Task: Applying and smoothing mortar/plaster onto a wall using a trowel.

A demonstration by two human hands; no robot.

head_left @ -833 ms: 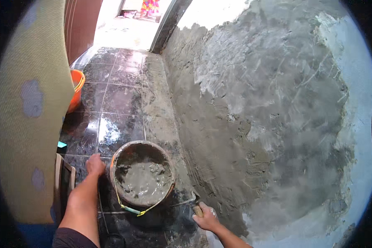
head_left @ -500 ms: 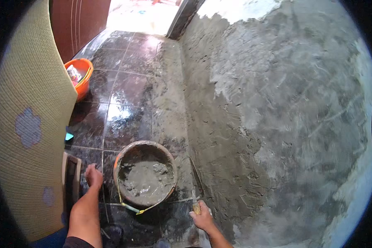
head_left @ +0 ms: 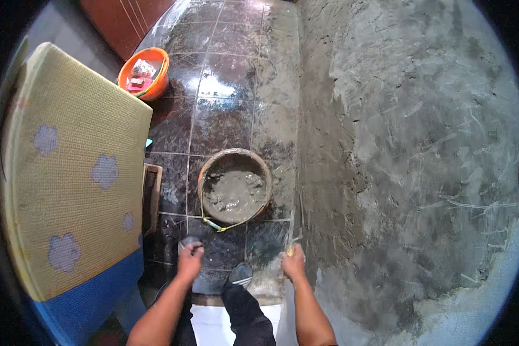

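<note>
My right hand (head_left: 294, 262) is wrapped round the pale yellowish handle of a plastering trowel (head_left: 291, 250). Its thin blade, seen nearly edge-on, points away from me along the foot of the wall. Over my shoes, my left hand (head_left: 190, 258) hangs with its fingers curled in and nothing visible in them. Just beyond and between both hands stands a mortar-caked bucket (head_left: 267, 173), its handle lowered on the near side. Wet grey mortar (head_left: 236, 193) fills part of it. Fresh mortar coats the lower wall (head_left: 328, 202) at my right.
A stool-like piece with a yellow, flower-patterned top (head_left: 92, 155) takes up the left side. Behind it sits an orange bucket (head_left: 162, 81) with packets inside. Dark floor tiles (head_left: 225, 81) are smeared with mortar near the wall. A reddish-brown panel (head_left: 132, 23) stands at the far left.
My view has shifted, so the bucket and wall appear higher and further right. My left hand has come inward from beside the stool, over my shoes. The trowel stays in my right hand.
</note>
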